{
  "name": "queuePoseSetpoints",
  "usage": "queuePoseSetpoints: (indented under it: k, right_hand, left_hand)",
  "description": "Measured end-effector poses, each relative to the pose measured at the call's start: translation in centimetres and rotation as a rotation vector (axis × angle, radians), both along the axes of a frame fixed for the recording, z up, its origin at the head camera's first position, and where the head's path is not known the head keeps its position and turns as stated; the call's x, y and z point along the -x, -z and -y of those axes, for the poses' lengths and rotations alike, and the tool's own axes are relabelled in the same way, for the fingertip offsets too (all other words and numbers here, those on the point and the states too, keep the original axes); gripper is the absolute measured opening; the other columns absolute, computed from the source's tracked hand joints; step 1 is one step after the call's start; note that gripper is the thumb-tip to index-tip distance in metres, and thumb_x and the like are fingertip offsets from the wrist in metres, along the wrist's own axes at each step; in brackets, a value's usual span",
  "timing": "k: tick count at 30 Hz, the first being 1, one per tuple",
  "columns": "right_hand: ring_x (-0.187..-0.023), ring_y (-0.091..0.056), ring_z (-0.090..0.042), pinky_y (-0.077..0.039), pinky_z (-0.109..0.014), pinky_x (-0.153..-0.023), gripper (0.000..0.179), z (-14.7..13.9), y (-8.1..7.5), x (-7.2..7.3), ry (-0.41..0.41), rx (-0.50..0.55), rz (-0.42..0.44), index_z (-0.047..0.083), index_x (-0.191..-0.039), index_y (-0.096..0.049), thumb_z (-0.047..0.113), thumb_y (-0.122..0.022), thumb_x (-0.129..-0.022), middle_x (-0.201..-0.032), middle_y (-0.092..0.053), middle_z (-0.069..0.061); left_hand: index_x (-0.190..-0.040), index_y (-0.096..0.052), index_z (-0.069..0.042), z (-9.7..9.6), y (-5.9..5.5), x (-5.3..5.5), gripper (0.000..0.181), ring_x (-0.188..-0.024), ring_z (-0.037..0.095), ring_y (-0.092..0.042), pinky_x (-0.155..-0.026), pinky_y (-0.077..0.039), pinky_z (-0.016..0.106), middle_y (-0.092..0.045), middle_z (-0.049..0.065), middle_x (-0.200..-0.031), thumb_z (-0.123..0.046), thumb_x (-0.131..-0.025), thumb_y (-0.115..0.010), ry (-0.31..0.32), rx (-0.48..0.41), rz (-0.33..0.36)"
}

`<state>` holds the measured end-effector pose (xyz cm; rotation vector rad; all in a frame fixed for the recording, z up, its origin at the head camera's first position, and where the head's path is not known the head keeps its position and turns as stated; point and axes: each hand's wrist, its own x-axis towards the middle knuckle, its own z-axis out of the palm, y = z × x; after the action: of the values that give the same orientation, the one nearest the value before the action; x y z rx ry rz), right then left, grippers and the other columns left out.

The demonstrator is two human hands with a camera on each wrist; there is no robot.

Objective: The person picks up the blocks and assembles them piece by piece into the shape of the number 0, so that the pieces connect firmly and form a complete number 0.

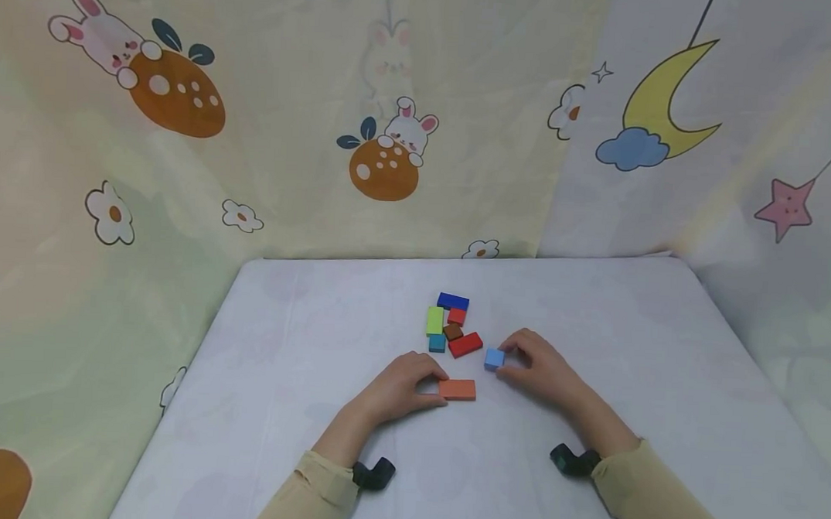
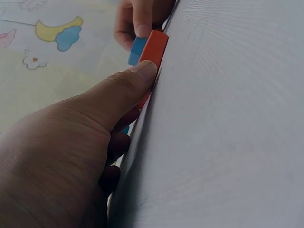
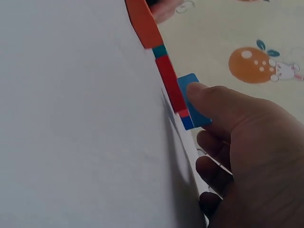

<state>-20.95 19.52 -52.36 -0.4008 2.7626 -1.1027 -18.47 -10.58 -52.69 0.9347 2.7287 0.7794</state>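
Note:
My left hand (image 1: pixel 399 386) pinches an orange block (image 1: pixel 457 390) by its left end, close over the white table. In the left wrist view the thumb lies along the orange block (image 2: pixel 154 47). Opposite it, my right hand (image 1: pixel 539 369) holds a light blue block (image 1: pixel 494 360) between thumb and fingers. The right wrist view shows the thumb on the face of this blue block (image 3: pixel 194 100). Beyond both hands lies a small cluster: a dark blue block (image 1: pixel 453 301), a lime green block (image 1: pixel 434 321), a teal block (image 1: pixel 436 343), a brown block (image 1: pixel 452 332) and two red blocks (image 1: pixel 466 344).
A white cloth covers the table (image 1: pixel 301 324), whose far edge meets a printed curtain (image 1: pixel 289 130) with rabbits, flowers and a moon. Each wrist wears a black camera (image 1: pixel 374 474) near the beige sleeve (image 1: pixel 322 488).

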Motion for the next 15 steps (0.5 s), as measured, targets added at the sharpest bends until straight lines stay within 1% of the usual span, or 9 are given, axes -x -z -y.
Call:
queuePoseSetpoints:
  k: [3, 7, 11, 15]
  right_hand:
    - [-0.105, -0.054, -0.015, -0.052, -0.04, -0.094, 0.03, 0.4, -0.1, -0.6, -0.042, 0.012, -0.008, 0.031, -0.104, -0.061, 0.037, -0.08, -0.081, -0.108, -0.059, 0.01]
    - [-0.102, -0.052, -0.012, -0.05, -0.035, -0.089, 0.031, 0.9, 0.1, -1.1, -0.091, 0.002, -0.029, 0.033, -0.103, -0.06, 0.038, -0.081, -0.08, -0.106, -0.058, 0.012]
    - [-0.1, -0.051, -0.011, -0.049, -0.034, -0.088, 0.032, 1.1, 0.3, -1.3, -0.108, -0.038, -0.057, 0.033, -0.103, -0.06, 0.036, -0.081, -0.08, -0.104, -0.058, 0.013]
    - [-0.101, -0.051, -0.01, -0.047, -0.035, -0.089, 0.033, 1.3, 0.5, -1.3, -0.116, -0.108, -0.08, 0.031, -0.105, -0.062, 0.039, -0.081, -0.079, -0.104, -0.059, 0.013]
  left_hand:
    - [-0.121, -0.065, -0.032, 0.0, 0.0, 0.0, 0.036, -0.111, 0.004, -0.054, -0.1, -0.049, 0.03, -0.064, -0.017, -0.116, -0.046, -0.088, -0.072, -0.003, -0.002, 0.006]
    - [-0.121, -0.065, -0.033, 0.0, -0.1, 0.0, 0.037, -0.111, 0.004, -0.054, -0.099, -0.049, 0.03, -0.064, -0.018, -0.115, -0.047, -0.088, -0.072, -0.007, -0.005, 0.015]
    - [-0.121, -0.065, -0.033, 0.0, -0.1, 0.1, 0.036, -0.11, 0.004, -0.054, -0.099, -0.049, 0.029, -0.064, -0.018, -0.115, -0.047, -0.088, -0.072, -0.004, -0.007, 0.015]
    - [-0.121, -0.065, -0.033, 0.1, 0.0, 0.1, 0.036, -0.11, 0.003, -0.054, -0.099, -0.049, 0.029, -0.064, -0.018, -0.115, -0.047, -0.088, -0.071, -0.002, -0.009, 0.01]
